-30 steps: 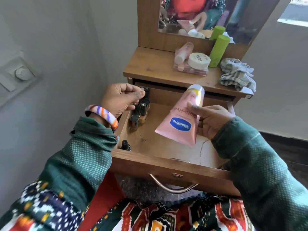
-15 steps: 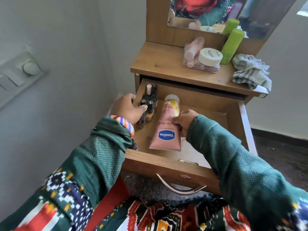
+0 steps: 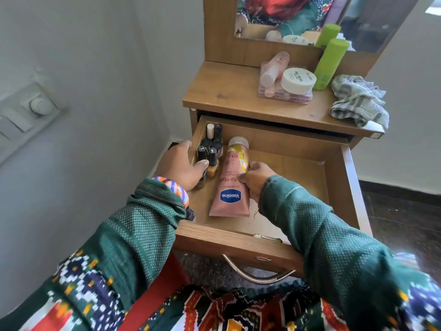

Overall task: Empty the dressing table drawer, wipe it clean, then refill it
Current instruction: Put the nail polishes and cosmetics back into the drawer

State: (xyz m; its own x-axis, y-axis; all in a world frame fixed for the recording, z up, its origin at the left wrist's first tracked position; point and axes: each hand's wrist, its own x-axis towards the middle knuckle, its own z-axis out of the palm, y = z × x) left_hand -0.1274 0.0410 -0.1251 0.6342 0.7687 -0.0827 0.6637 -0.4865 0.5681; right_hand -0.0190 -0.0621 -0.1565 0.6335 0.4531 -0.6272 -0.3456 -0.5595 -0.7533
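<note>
The wooden drawer (image 3: pixel 334 177) is pulled out. A pink Vaseline tube (image 3: pixel 232 185) lies flat on its floor, cap pointing to the back. My right hand (image 3: pixel 256 179) grips the tube's right edge with curled fingers. Several small nail polish bottles (image 3: pixel 211 149) stand in a row along the drawer's left wall. My left hand (image 3: pixel 182 166) curls over the left wall, its thumb against the nearest bottles.
On the tabletop (image 3: pixel 222 91) lie a clear pink case (image 3: pixel 284 95) with a pink tube (image 3: pixel 274 68) and a white jar (image 3: pixel 298 80), a green bottle (image 3: pixel 330 63) and a crumpled grey cloth (image 3: pixel 358 101). The mirror (image 3: pixel 310 17) stands behind. A wall is close on the left.
My right hand has lowered the Vaseline tube from above the drawer onto its floor beside the bottles. My left hand stays at the bottles.
</note>
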